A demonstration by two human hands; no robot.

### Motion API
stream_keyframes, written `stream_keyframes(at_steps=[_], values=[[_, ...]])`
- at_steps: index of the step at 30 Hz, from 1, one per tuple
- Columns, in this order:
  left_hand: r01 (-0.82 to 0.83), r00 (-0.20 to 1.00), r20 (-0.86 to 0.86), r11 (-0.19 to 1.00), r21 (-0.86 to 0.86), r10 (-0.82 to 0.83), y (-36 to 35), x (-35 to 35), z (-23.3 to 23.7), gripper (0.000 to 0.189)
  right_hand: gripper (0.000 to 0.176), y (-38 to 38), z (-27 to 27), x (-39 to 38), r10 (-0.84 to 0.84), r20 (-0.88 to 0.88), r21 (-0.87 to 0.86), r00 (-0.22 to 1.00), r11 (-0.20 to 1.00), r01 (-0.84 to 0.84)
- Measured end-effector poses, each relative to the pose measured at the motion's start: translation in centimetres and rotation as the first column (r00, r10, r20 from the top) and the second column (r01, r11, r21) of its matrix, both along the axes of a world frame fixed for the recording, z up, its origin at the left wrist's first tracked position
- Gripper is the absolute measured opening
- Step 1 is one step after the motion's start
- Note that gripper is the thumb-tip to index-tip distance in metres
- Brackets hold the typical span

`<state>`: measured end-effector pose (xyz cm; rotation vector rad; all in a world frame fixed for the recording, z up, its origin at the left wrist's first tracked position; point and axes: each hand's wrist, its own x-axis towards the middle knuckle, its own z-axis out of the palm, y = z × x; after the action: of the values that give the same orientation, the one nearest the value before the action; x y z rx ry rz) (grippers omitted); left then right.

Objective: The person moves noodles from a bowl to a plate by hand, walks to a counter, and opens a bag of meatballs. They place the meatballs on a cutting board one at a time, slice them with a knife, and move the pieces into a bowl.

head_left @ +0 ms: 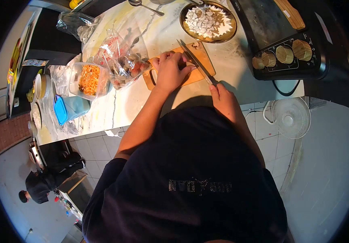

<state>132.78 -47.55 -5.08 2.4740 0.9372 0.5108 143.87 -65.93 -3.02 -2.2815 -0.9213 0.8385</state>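
On the marble counter lies an orange-brown cutting board (pixel 205 58). My left hand (pixel 170 72) rests over it, fingers bent and pressed together; whatever sits beneath them is too small to make out. My right hand (pixel 224 99) is closed around the handle of a knife (pixel 196 61), whose long blade lies across the board just right of my left fingers, tip pointing away. Beyond the board, a round plate (pixel 234 33) holds white chopped pieces. A clear plastic bag (pixel 119 56) with roundish items is left of the board.
A black oven (pixel 324 60) with wooden knobs stands at the right. Leftward are a tub of orange shreds (pixel 89 79) and a blue-lidded container (pixel 62 110). A spoon (pixel 146 7) lies at the back, a fan (pixel 290 117) below right. Another person (pixel 38 187) is far lower left.
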Motion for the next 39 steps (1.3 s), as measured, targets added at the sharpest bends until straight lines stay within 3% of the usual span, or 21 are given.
stream_keyframes(at_steps=[9, 18, 23, 39], values=[[0.019, 0.998, 0.06, 0.994, 0.107, -0.026, -0.3, -0.2, 0.0, 0.021, 0.04, 0.1, 0.4, 0.0, 0.027, -0.019, -0.008, 0.999, 1.0, -0.027], [0.017, 0.993, 0.118, 0.998, 0.056, -0.024, -0.8, -1.0, -0.6, 0.017, 0.038, 0.0, 0.2, -0.1, 0.034, -0.016, -0.012, 0.999, 0.999, -0.034], [-0.002, 0.992, 0.128, 0.999, 0.035, -0.002, -0.9, -1.2, -1.3, 0.015, 0.033, 0.1, 0.6, -0.4, 0.003, -0.013, 0.118, 1.0, 0.993, -0.002], [-0.016, 0.983, 0.184, 0.999, 0.051, 0.006, -1.0, -0.9, -1.6, 0.012, 0.033, 0.3, -0.4, -0.8, 0.087, 0.132, 0.051, 0.987, 0.994, -0.094]])
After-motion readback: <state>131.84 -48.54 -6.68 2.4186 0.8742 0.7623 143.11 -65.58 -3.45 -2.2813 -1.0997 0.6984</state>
